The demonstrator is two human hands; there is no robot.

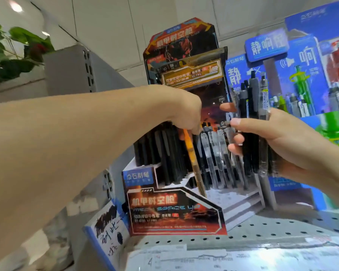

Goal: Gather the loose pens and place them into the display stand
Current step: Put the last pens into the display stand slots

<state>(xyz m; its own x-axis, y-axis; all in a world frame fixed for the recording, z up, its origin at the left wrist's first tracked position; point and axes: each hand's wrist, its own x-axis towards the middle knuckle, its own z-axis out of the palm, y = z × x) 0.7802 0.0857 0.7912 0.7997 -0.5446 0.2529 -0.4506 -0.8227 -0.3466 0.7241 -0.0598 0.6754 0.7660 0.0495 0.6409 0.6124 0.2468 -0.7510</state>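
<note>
A dark cardboard display stand [176, 210] with orange lettering stands on the shelf, with rows of black and clear pens [213, 153] upright in its tiers. My left hand [186, 114] reaches across from the left and pinches an orange pen [193, 157], which points tip down and tilted over the stand's front rows. My right hand [286, 141] grips a bundle of several black and clear pens [252, 118], held upright just to the right of the stand.
A blue display stand [294, 79] with more pens stands behind my right hand. The perforated grey shelf [282, 227] runs below. A scribbled test pad [110, 233] leans at the stand's left. Green plants [12, 53] sit far left behind a grey panel.
</note>
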